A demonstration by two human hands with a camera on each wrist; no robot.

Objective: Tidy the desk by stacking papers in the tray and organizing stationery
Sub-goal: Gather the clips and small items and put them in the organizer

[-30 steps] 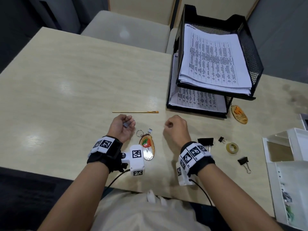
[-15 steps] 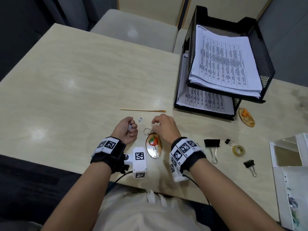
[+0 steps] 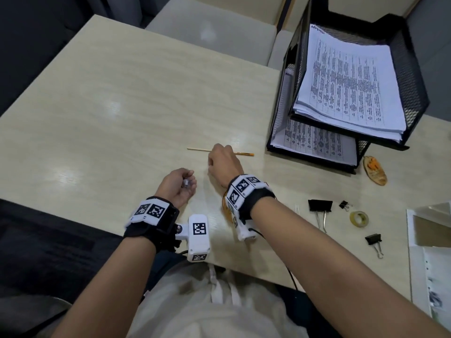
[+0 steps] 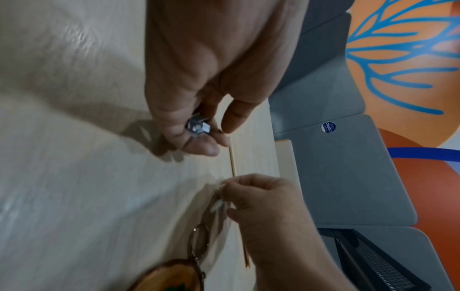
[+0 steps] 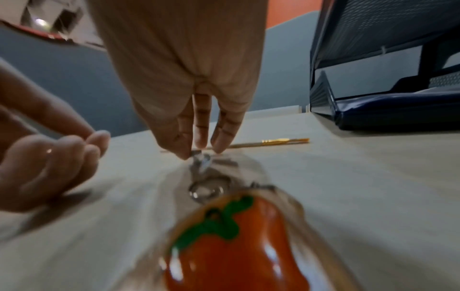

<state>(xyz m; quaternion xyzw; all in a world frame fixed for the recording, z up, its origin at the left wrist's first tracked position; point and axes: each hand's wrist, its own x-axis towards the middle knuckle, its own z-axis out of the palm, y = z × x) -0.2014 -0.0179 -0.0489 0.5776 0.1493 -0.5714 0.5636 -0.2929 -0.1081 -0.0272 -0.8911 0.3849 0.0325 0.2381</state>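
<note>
My left hand (image 3: pixel 189 182) lies palm up near the desk's front edge, its fingers curled round small silvery clips (image 4: pixel 198 127). Just right of it, my right hand (image 3: pixel 211 165) reaches down to the desk and pinches another small silvery clip (image 5: pixel 202 159) at its fingertips. A thin paintbrush (image 3: pixel 245 154) lies just beyond the right hand, partly hidden by it. The black mesh paper tray (image 3: pixel 415 76) stands at the far right with stacks of printed papers (image 3: pixel 349 84) on both levels.
A wooden strawberry keychain (image 5: pixel 236 246) lies under my right wrist. An orange keychain (image 3: pixel 375 170) sits by the tray's front. Black binder clips (image 3: pixel 319 206), a tape roll (image 3: pixel 358 218) and a white organizer (image 3: pixel 427 240) are at the right.
My right hand has moved forward and left, from beside the keychain's ring to the small clip lying between the hands, and pinches it. The left hand has stayed put with its clips.
</note>
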